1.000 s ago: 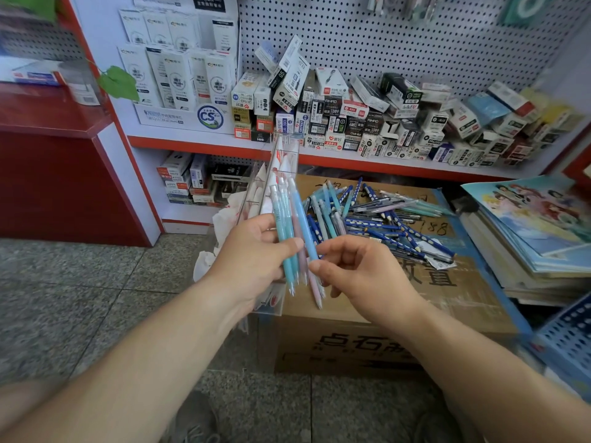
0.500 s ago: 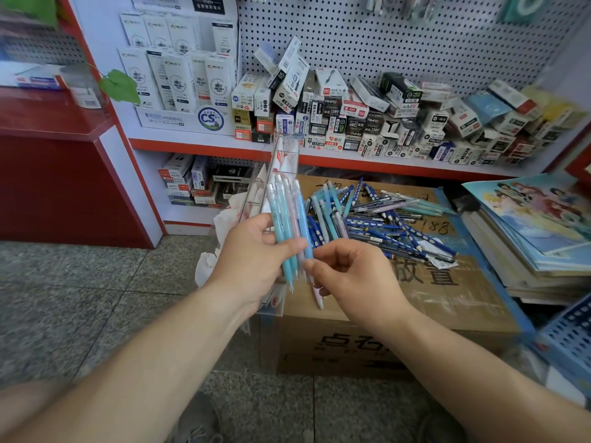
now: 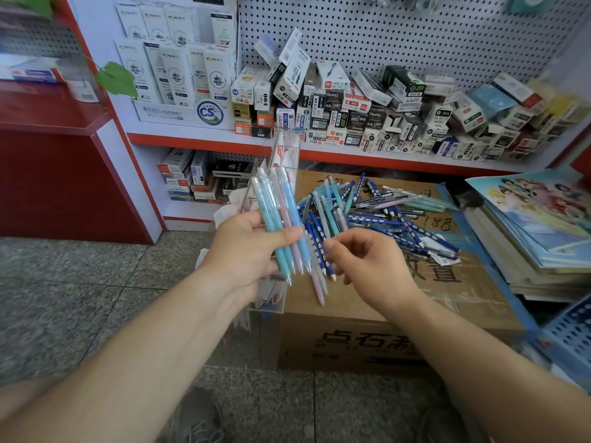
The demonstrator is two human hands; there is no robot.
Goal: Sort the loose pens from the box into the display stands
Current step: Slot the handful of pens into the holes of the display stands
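Through the head camera I look down on both of my hands in front of a cardboard box [image 3: 351, 343] that stands on the floor [image 3: 80, 298]. My left hand [image 3: 249, 254] is wrapped round a bundle of pens [image 3: 281, 215], thumb pressed across the barrels and fingers behind them. The pens are pastel teal, pink and light blue, tips down, and the bundle is held tilted over the box's near left corner. One pale pink pen [image 3: 316, 282] sits lower than the others at the right of the bundle, and I cannot tell whether the hand grips it or it lies on the box top. My right hand [image 3: 371, 266] hovers just beside the bundle, over the near edge of the box top. Its fingers are loosely curled, thumb and forefinger close together, and I see nothing pinched between them. The loose pens [image 3: 393, 215] lie in a crossed heap on the box top, from its middle out toward the far right corner. Most are dark blue and spotted, with some teal and lilac among them. A clear display stand [image 3: 286, 151] rises along the box's left edge, partly behind my left hand. Beyond it a shelf [image 3: 198, 143] edged in red carries small cartons [image 3: 351, 107] below a white pegboard [image 3: 415, 33]. To the right of the box lies a stack of books [image 3: 543, 238], and a blue basket [image 3: 572, 330] shows at the lower right.
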